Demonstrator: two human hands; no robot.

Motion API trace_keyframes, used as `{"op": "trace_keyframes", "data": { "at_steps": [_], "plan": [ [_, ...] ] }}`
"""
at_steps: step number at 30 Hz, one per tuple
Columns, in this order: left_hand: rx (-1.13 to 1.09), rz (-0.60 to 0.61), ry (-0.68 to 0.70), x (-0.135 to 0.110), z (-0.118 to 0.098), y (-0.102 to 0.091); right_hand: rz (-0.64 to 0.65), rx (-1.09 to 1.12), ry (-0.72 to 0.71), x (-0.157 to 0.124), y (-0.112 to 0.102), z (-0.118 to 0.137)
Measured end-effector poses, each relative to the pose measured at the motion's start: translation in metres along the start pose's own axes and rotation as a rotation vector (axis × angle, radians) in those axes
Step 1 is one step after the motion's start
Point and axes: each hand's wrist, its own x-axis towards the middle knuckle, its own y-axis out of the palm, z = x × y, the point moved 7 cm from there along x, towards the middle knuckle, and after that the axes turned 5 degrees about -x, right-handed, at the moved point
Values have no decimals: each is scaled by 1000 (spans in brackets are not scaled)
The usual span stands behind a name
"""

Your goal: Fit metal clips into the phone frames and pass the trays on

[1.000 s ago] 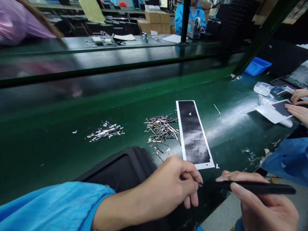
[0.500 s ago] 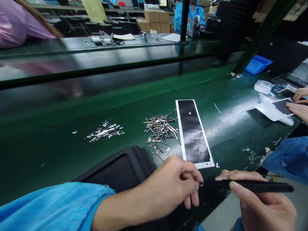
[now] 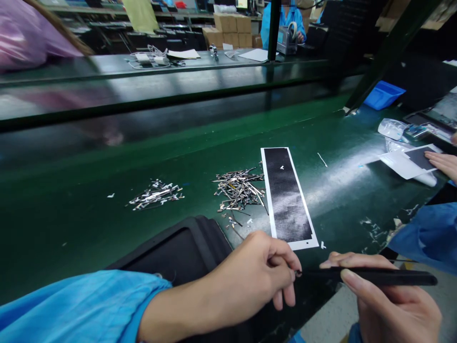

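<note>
The left hand [image 3: 262, 271] pinches a tiny part [image 3: 298, 273] – likely to steady it – while the right hand [image 3: 398, 305] grips a black tool [image 3: 392, 277] pen-fashion, presumably for fine control.

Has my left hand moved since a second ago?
No; your left hand shows no visible shift either way against the black sheet beyond it.

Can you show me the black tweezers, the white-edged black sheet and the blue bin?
Black tweezers [image 3: 387, 276]: head view, on the thick back part.
White-edged black sheet [image 3: 288, 197]: head view, middle of the black area.
Blue bin [image 3: 380, 100]: head view, on its side wall.
</note>
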Motion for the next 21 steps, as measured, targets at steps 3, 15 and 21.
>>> {"op": "trace_keyframes", "data": {
  "at_steps": [3, 15, 21],
  "plan": [
    [-6, 12, 11, 0, 0, 1, 5, 1, 4, 0, 1, 0],
    [-38, 20, 6, 0, -2, 2, 36, 11, 0, 0, 3, 0],
    [-63, 7, 7, -1, -2, 3, 51, -21, -5, -3, 1, -1]
  ]
}}
